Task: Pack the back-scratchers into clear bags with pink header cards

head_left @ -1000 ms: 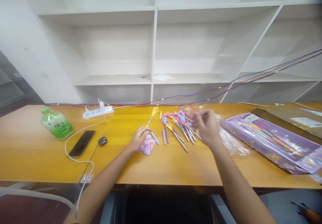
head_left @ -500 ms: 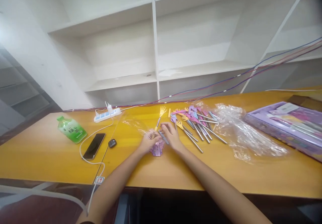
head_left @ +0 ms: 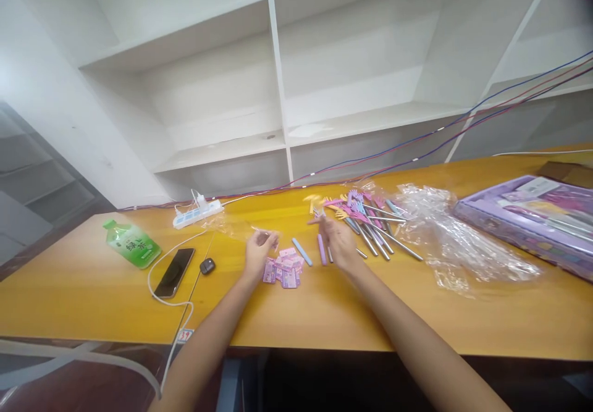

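My left hand [head_left: 259, 251] is closed, fingertips pinched together at the near end of a thin clear plastic sleeve [head_left: 231, 228] above the table. My right hand [head_left: 339, 240] is at the left side of a pile of back scratchers [head_left: 365, 214] with hand-shaped heads and metal rods. Its fingers curl round a back scratcher, largely hidden by the hand. A smeared yellow scratcher head [head_left: 313, 201] shows just beyond the fingers. Between my hands lie a blue handle tube [head_left: 302, 252], a purple handle tube [head_left: 322, 249] and several pink-purple printed cards [head_left: 286, 268].
Crumpled clear plastic bags [head_left: 463, 239] lie right of the pile, beside a purple box [head_left: 523, 233]. To the left are a power strip [head_left: 197, 213], a green bottle [head_left: 132, 243], a phone [head_left: 175, 272], a small black case [head_left: 207, 266] and a white cable [head_left: 160, 299]. Shelves [head_left: 352, 128] rise behind.
My hands have moved apart, the left leftward and the right toward the pile. The yellow scratcher has shifted right, away from my left hand. The cards and both tubes are now uncovered.
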The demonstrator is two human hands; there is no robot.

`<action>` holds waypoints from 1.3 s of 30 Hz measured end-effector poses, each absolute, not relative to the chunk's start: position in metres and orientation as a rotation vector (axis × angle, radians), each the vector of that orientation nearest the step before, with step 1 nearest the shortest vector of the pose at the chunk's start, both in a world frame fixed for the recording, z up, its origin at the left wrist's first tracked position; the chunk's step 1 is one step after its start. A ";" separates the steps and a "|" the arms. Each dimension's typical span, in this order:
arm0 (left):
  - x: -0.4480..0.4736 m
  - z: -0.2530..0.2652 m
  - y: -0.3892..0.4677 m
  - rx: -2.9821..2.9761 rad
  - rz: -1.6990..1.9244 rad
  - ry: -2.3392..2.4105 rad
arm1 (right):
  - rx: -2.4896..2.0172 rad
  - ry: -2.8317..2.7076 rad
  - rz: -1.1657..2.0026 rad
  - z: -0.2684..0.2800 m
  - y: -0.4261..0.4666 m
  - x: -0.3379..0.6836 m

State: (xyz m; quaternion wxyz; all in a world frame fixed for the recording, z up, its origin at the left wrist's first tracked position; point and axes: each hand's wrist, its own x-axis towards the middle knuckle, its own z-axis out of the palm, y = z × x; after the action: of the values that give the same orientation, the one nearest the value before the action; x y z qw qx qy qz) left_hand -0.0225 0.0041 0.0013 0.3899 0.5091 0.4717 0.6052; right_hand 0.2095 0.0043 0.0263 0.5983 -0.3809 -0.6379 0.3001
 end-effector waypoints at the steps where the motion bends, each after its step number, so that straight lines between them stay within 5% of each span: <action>1: -0.025 0.002 0.005 1.280 1.568 1.206 | -0.901 -1.683 0.641 0.025 0.001 0.206; 6: -0.029 0.007 0.008 1.142 1.667 1.258 | -1.153 -2.192 0.303 0.018 -0.007 0.185; 17: -0.036 0.005 0.014 0.892 1.663 0.981 | -1.363 -2.146 0.082 0.011 0.003 0.196; 39: -0.028 0.007 0.001 0.859 1.251 0.834 | -1.155 -2.158 0.350 0.007 0.013 0.210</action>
State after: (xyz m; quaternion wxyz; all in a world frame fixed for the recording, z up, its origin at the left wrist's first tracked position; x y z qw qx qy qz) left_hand -0.0285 0.0012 0.0070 0.6482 0.3779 0.3666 0.5501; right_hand 0.2095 0.0133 0.0068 0.3280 -0.4413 -0.8245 0.1337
